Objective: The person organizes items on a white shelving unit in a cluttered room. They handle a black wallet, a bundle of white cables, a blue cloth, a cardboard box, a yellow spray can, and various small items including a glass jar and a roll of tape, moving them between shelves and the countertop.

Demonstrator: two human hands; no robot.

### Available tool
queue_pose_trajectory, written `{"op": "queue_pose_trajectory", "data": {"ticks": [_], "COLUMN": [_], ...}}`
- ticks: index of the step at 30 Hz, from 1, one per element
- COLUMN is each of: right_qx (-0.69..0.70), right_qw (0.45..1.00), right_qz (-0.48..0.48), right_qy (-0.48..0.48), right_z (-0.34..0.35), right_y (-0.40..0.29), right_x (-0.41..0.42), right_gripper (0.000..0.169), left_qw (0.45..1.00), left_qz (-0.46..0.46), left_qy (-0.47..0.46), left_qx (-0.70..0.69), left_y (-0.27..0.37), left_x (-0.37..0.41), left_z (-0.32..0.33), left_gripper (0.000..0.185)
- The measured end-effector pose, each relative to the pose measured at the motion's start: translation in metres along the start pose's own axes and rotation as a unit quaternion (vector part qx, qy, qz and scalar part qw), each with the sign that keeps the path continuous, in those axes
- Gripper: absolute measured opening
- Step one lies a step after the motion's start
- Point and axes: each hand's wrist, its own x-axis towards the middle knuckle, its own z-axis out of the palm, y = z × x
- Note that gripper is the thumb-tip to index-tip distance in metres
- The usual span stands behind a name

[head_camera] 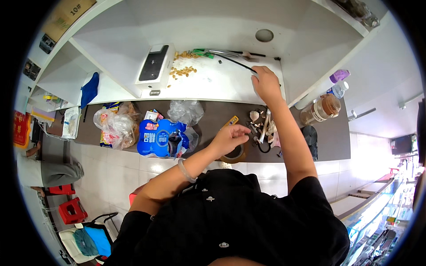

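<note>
My right hand (267, 83) reaches into the white cubby (226, 84) and grips one end of a thin black stick (234, 62) between its fingers. The stick's other end lies near a green plastic item (203, 52) and some metal utensils (223, 52) at the back. My left hand (231, 138), with a pale bangle on the wrist, hovers with bent fingers over the brown counter, holding nothing. Below it is a roll of brown tape (234, 153), partly hidden. A yellow box cutter (232, 121), a garlic bulb (254, 115) and small odds and ends lie beside it.
A phone box (156, 66) and scattered seeds or nuts (183, 71) are in the cubby. On the counter stand a blue multipack (154, 138), plastic bags (117, 126) and a brown-lidded bottle (320, 109). A vertical panel (316, 71) borders the cubby's right side. Another person (50, 173) is at far left.
</note>
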Motion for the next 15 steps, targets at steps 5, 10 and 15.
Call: {"op": "queue_pose_trajectory", "data": {"ticks": [5, 10, 15], "right_qx": [-0.074, -0.06, 0.006], "right_qw": [0.984, 0.976, 0.992], "right_qz": [0.032, 0.043, 0.066], "right_qy": [-0.162, -0.203, -0.104], "right_z": [0.027, 0.008, -0.035], "right_y": [0.014, 0.014, -0.011], "right_x": [0.037, 0.042, 0.025], "right_gripper": [0.023, 0.018, 0.019], "left_qw": [0.999, 0.993, 0.987], "left_qz": [-0.013, 0.031, 0.051], "left_qy": [0.014, 0.048, 0.084], "left_qx": [-0.044, -0.103, -0.127], "left_y": [0.002, 0.009, 0.016], "left_x": [-0.038, -0.064, -0.071], "left_z": [-0.019, -0.045, -0.062], "left_gripper": [0.028, 0.026, 0.029]}}
